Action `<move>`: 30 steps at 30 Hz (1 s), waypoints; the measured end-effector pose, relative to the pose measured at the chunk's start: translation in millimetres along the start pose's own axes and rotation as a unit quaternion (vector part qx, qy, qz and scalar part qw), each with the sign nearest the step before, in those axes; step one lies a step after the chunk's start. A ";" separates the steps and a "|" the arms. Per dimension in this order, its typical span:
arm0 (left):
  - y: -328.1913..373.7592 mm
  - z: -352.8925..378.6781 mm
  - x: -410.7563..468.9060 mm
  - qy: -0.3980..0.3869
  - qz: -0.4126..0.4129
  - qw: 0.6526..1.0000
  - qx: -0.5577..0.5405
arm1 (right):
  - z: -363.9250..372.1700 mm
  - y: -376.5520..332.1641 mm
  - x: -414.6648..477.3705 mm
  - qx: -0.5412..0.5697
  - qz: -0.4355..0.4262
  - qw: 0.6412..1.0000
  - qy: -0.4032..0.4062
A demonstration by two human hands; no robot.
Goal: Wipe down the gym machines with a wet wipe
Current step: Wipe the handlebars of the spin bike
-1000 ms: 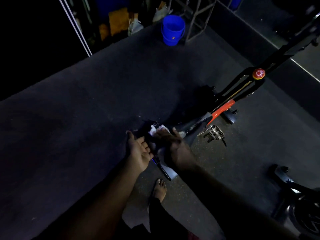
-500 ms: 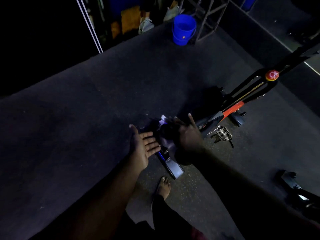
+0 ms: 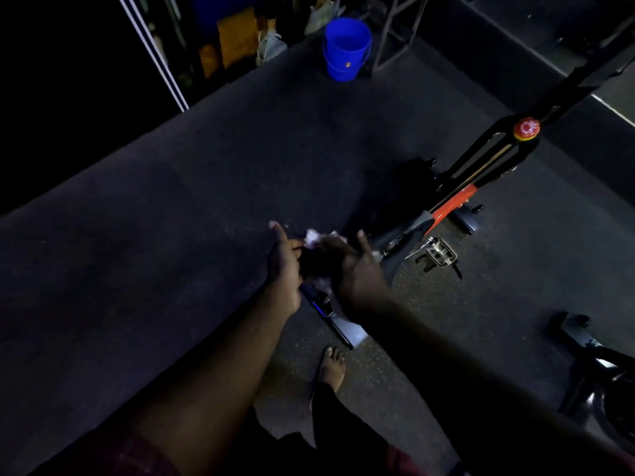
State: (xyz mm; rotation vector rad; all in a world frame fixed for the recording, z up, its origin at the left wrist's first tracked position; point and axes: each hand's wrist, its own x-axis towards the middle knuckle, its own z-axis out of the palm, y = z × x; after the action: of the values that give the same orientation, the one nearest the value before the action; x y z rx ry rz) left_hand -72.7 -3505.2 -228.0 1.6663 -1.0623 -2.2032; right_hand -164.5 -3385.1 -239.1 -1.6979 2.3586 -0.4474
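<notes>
Gripping wet wipe | right hand | left hand beside | mat leftward

Left hand flat, right hand seemingly on wet wipe

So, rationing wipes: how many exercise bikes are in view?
2: the centre bike, with red knob; a second bike, cut off at lower right. Darkness may hide more.

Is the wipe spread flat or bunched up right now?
Bunched: the wet wipe shows as a crumpled white wad in the right hand.
</notes>
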 end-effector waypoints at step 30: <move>-0.5 47.0 42.9 -0.128 0.282 0.785 0.536 | -70.4 80.3 -2.2 0.079 0.318 0.893 0.309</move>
State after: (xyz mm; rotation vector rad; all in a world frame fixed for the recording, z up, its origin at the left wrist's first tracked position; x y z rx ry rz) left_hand -129.9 -3507.7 -255.8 0.9633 -2.7818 -1.4332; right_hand -258.5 -3350.5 -202.1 -0.6701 2.9950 -1.1243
